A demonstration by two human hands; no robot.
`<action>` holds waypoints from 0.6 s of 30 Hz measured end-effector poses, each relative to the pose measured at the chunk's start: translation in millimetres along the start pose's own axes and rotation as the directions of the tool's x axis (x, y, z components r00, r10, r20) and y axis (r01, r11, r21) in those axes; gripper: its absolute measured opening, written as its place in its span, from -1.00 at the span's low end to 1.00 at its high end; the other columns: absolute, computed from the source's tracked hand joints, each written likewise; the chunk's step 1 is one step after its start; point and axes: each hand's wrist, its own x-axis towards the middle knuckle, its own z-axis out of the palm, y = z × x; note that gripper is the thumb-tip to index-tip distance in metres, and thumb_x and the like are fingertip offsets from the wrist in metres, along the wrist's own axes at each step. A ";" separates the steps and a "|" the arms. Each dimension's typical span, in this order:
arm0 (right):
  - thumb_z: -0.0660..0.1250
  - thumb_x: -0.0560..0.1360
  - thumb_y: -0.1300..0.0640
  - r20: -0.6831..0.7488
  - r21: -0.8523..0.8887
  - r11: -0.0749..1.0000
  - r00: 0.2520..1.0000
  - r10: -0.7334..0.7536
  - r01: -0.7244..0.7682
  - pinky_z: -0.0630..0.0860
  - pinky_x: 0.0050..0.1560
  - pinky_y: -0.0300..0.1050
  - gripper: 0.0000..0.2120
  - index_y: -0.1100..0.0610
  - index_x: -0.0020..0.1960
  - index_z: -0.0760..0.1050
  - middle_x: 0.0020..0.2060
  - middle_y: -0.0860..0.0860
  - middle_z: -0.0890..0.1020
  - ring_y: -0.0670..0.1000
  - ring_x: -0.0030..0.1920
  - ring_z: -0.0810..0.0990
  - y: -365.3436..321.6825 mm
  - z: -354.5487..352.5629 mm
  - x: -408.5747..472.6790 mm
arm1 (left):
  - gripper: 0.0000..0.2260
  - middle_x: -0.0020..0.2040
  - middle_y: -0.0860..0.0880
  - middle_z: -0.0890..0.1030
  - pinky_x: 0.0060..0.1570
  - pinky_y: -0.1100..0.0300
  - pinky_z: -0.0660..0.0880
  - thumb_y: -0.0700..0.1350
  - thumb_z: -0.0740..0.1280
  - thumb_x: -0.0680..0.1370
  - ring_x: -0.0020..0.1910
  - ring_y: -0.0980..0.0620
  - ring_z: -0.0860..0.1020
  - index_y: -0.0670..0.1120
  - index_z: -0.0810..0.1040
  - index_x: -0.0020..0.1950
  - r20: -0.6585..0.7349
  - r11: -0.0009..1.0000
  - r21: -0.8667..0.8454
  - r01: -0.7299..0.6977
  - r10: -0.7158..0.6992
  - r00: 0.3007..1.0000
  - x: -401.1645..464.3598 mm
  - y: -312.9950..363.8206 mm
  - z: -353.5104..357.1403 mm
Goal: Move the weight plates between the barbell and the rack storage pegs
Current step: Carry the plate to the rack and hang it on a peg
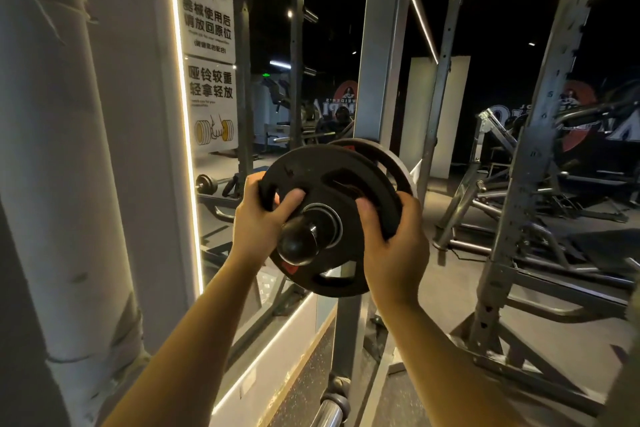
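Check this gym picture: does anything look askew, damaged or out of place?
Nothing stands out. Both hands, left and right, grip a black plate on a rack peg, with another plate behind.

Single view, head-worn, wide-angle. The scene is seen from the person's own eye level, facing forward and slightly down along both forearms. A weight plate (329, 218) on a rack peg (298, 243) is framed close, at arm's reach, in the centre. A mirror wall (242, 114) is taken in at left, rack uprights (381, 55) at centre and right.
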 end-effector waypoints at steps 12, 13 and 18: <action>0.33 0.37 -0.34 0.452 -0.322 0.868 0.867 -0.210 0.379 0.48 -0.03 -0.11 -0.47 0.01 0.15 0.43 -0.01 -0.08 0.45 -0.04 0.03 0.46 -56.4 0.7 80.7 | -0.61 0.05 0.21 0.39 0.30 0.01 0.35 -0.05 0.16 0.65 -0.02 0.28 0.42 0.02 0.13 0.45 -0.124 0.917 -0.313 0.247 -0.297 0.947 -71.5 -28.4 42.3; 0.32 0.39 -0.35 0.547 -0.373 0.826 0.819 -0.173 0.423 0.43 -0.07 -0.18 -0.48 0.00 0.15 0.42 -0.04 -0.10 0.43 -0.06 0.00 0.44 -59.2 6.6 84.3 | -0.58 0.05 0.24 0.38 0.27 0.07 0.34 -0.09 0.17 0.64 -0.03 0.31 0.40 0.02 0.11 0.46 -0.119 0.910 -0.338 0.240 -0.294 0.948 -73.4 -29.1 50.0; 0.29 0.43 -0.33 0.514 -0.370 0.802 0.822 -0.244 0.469 0.19 -0.30 -0.45 -0.54 0.00 0.11 0.48 -0.13 -0.13 0.55 -0.15 -0.18 0.41 -43.0 10.2 76.7 | -0.48 0.02 0.17 0.46 -0.13 0.57 0.36 -0.19 0.32 0.57 0.01 0.34 0.52 -0.08 0.16 0.45 -0.258 0.930 -0.336 0.147 -0.241 0.936 -63.9 -41.7 63.5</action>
